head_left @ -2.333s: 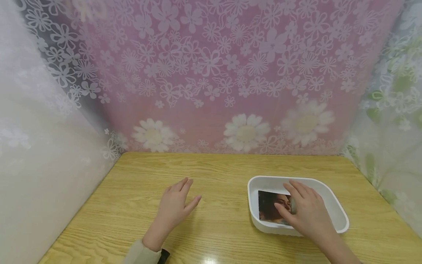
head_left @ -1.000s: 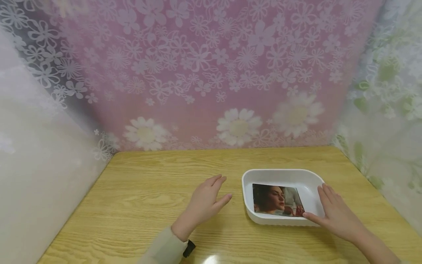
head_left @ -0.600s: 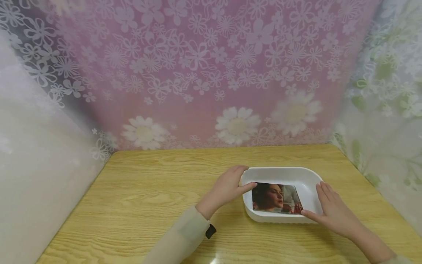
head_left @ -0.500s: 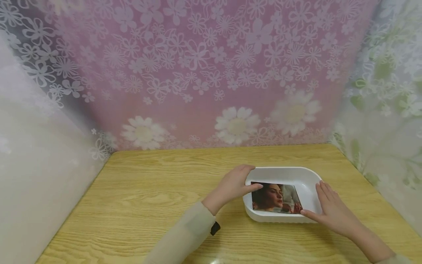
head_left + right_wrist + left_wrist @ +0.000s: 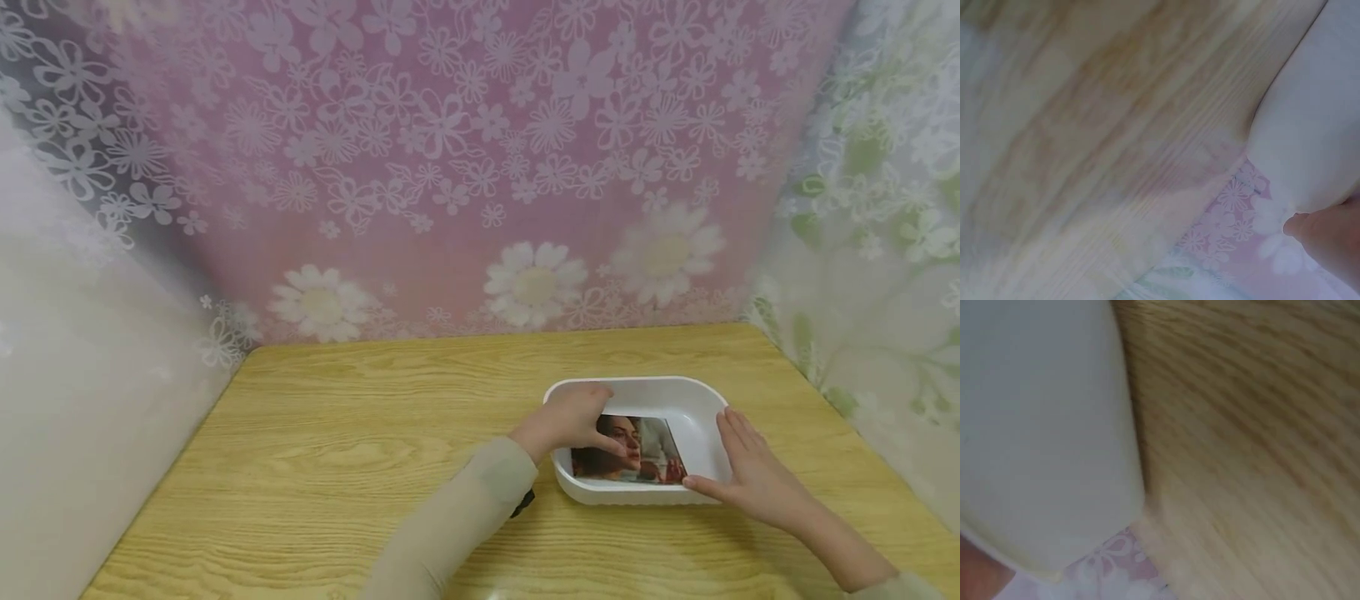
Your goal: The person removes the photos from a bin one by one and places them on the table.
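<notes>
A white plastic tray [image 5: 703,433] with rounded corners stands on the table, right of centre. Inside it, to the left, lies a glossy photo print [image 5: 663,446] of a person. My left hand [image 5: 572,421] reaches over the tray's left end, thumb and fingers spread above the photo and covering its left part; contact cannot be made out. At the right end, my right hand [image 5: 765,479] rests straight fingers along the rim, with its thumb at the front edge. The tray's outer wall [image 5: 1054,425] fills much of the left wrist view. A finger [image 5: 1322,236] touches the rim in the right wrist view.
The wood-grain table [image 5: 337,450] extends left of the tray and behind it. A pink flowered curtain [image 5: 420,275] closes off the back edge. Pale sheets hang on the left [image 5: 97,400] and right [image 5: 877,317]. A dark wrist strap [image 5: 522,503] shows under the left sleeve.
My left hand has moved right from the bare table, across the tray's left rim and over the photo. My right hand has shifted from above the photo to the tray's right rim.
</notes>
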Tool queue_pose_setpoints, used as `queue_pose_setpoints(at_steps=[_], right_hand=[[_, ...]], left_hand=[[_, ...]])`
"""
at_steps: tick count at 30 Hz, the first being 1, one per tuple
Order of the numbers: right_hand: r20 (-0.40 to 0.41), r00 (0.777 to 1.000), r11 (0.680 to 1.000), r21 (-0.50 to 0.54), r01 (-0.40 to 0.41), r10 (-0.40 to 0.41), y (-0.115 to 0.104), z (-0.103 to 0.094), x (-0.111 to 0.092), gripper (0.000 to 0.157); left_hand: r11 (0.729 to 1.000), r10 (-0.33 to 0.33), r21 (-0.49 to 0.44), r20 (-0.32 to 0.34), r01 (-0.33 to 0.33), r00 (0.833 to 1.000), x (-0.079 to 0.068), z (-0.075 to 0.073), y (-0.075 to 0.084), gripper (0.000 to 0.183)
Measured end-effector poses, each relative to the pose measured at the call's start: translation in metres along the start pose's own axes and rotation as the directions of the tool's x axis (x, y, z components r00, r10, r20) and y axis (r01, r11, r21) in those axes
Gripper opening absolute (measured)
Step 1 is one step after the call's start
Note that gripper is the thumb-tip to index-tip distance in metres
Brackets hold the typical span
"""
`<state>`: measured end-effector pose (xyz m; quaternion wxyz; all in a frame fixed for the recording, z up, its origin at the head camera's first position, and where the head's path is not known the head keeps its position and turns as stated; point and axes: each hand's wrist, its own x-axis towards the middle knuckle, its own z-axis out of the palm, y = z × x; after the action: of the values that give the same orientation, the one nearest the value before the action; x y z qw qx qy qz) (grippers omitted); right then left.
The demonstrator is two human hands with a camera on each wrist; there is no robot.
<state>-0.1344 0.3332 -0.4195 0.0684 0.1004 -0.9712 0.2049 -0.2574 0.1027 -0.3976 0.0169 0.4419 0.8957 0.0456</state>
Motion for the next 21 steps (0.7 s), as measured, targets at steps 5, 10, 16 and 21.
queue_pose_setpoints(at_steps=[5,10,16,21], right_hand=[[-0.004,1.000,1.000,0.001,0.004,-0.004,0.000,0.000,0.000,0.102],[-0.026,1.000,1.000,-0.001,0.013,-0.013,0.001,0.001,-0.002,0.102],[-0.014,1.000,1.000,0.002,0.007,-0.007,0.001,0.001,-0.001,0.102],[0.008,1.000,1.000,0.010,-0.009,0.009,0.001,0.001,0.000,0.102]], left_hand=[[0.996,0.006,0.091,0.096,-0.015,0.995,0.006,0.010,0.003,0.087],[0.984,-0.005,0.177,0.156,-0.023,0.988,0.008,0.015,0.005,0.089],[0.956,-0.030,0.290,0.213,-0.034,0.977,0.005,0.019,0.008,0.093],[0.948,-0.058,0.318,0.229,-0.018,0.972,0.002,0.020,0.010,0.091]])
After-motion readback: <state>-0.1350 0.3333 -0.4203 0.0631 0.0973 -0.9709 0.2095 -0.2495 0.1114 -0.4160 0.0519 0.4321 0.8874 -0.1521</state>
